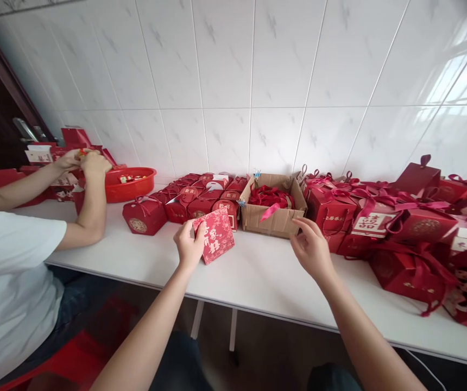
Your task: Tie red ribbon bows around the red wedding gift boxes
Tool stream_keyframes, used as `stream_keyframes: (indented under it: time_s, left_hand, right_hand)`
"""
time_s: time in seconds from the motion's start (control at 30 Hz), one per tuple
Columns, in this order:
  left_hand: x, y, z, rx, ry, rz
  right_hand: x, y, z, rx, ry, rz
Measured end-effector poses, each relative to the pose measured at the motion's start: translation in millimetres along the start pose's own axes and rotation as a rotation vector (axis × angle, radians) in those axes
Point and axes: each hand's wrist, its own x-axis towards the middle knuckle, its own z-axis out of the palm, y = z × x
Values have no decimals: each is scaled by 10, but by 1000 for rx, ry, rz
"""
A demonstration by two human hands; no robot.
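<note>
My left hand (189,243) grips a red gift box (218,237) printed with pale Chinese characters and flowers, holding it tilted above the white table. By the front right corner of an open cardboard box (270,220) is my right hand (310,247), its fingers bent and apart with nothing visible in them. Inside the cardboard box lies a heap of red ribbons (272,196), and one pink ribbon end (270,212) hangs over its front edge. Blue clips (257,175) sit on the box's left side.
Red gift boxes (201,202) stand in rows behind my left hand. Many ribbon-tied boxes (415,228) are piled at right. On the left, a co-worker's hands (90,160) hold something small near a red basin (131,187). A tiled wall (229,136) rises behind the table (253,282).
</note>
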Motion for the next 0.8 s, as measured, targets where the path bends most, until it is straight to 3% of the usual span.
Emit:
stream_keyframes:
  time_s: [0.07,0.2,0.3,0.37,0.4,0.47,0.6,0.7,0.8]
  left_hand:
    - [85,-51,-8,45,38,8]
    - [264,-102,-78,121,78,-34]
    - [243,22,-127,191,185,-80]
    - [106,196,-116,138,200,-112]
    - [6,297,-89,36,117,-125]
    - [-222,490,16,-198,-236,-175]
    - [-571,711,370,-358,-623,-298]
    - [-633,755,575,-463,-730,-461]
    - [-600,797,600,-556,-780,-603]
  right_hand:
    - [258,-77,100,-86,-68,-4]
    - [566,-144,267,-370,-249,148]
    - [590,-171,326,-519,-354,216]
    - [529,-193,333,-548,-354,211]
    - [483,-204,330,-551,-343,194]
    - [372,-227,317,-548,-315,146]
    - [132,-278,270,-522,-236,45]
    - [-33,-314,209,-511,-203,-23]
    - [-181,-320,132,-497,-204,-74]
